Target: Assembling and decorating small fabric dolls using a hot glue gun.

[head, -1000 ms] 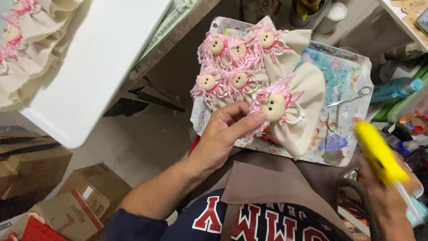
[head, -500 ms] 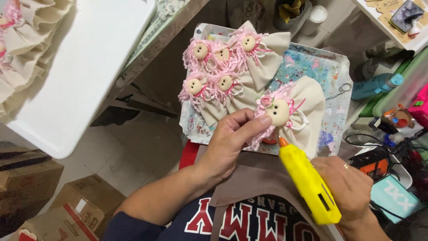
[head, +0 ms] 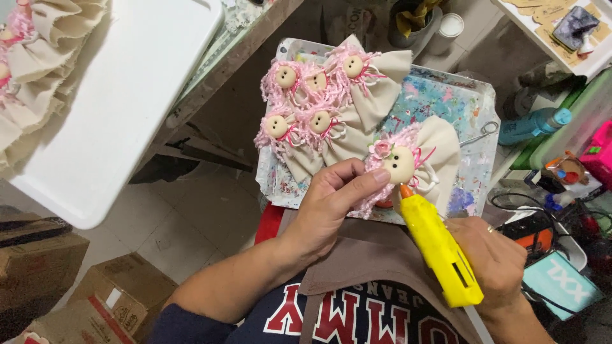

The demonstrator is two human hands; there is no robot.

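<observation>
My left hand (head: 333, 202) pinches a small cloth doll (head: 408, 162) with pink yarn hair, a round wooden head and a beige dress, holding it by the hair at its head. My right hand (head: 496, 264) grips a yellow glue gun (head: 440, 250), whose orange nozzle touches the doll just below its head. The doll rests on a paint-splattered tray (head: 475, 102) on my lap. Several finished dolls (head: 322, 105) of the same kind lie in a cluster on the tray's far left part.
A white board (head: 127, 95) lies at the left with more beige dolls (head: 29, 70) at its far corner. Cardboard boxes (head: 95, 299) stand on the floor. Scissors (head: 479, 132), a blue bottle (head: 532, 124) and cluttered bins sit at the right.
My right hand brought the glue gun in from the far right until its nozzle reached the doll. The left hand kept its hold on the doll's head.
</observation>
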